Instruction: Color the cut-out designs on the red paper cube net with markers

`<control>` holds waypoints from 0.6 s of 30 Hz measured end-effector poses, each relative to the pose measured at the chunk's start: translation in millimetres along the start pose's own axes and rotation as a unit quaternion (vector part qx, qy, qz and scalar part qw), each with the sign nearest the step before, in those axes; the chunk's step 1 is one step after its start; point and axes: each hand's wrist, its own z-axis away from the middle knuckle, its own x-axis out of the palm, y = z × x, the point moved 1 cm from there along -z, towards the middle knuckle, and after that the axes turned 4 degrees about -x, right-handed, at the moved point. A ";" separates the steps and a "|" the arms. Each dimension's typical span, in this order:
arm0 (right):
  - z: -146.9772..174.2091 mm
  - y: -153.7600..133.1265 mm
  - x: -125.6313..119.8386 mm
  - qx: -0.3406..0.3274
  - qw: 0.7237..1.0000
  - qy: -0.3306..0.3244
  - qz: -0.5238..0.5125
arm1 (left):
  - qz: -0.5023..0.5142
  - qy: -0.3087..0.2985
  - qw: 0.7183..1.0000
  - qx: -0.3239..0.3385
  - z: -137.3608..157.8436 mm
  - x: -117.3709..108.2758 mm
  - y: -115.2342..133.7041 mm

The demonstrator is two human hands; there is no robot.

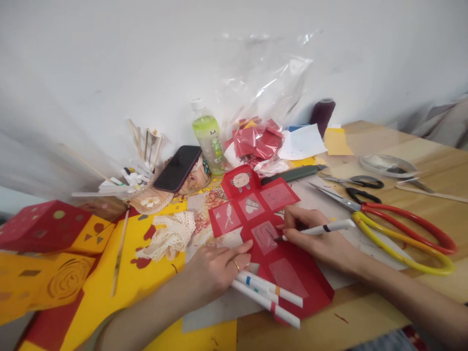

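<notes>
My right hand (310,236) grips a white marker (332,227) with a black band, its tip on a clear panel in a red paper cutout (261,255). Dark lines show on that panel. The cutout has several such panels, some with drawings, and a pale face drawing (241,180) at its far end. My left hand (215,270), wearing a ring, presses its fingertips on the cutout's left edge. Several white markers (270,297) with coloured bands stick out from under its curled fingers and appear held there; their inner ends are hidden.
Right lie scissors with red and yellow handles (409,226), black scissors (365,182) and a green cutter (292,174). Behind stand a green drink bottle (208,134) and a phone (178,168). Lace (171,236), yellow paper (146,273) and decorated boxes (47,226) are left.
</notes>
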 end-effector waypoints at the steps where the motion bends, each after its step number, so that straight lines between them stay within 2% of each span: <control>1: 0.0 -0.3 0.0 0.000 1.000 -0.002 -0.001 | -0.001 -0.002 1.000 0.002 -0.1 0.1 -0.1; 18: -1.1 -0.6 1.1 -0.006 1.000 -0.023 -0.003 | -0.002 0.002 1.000 0.007 -3.0 -2.9 0.5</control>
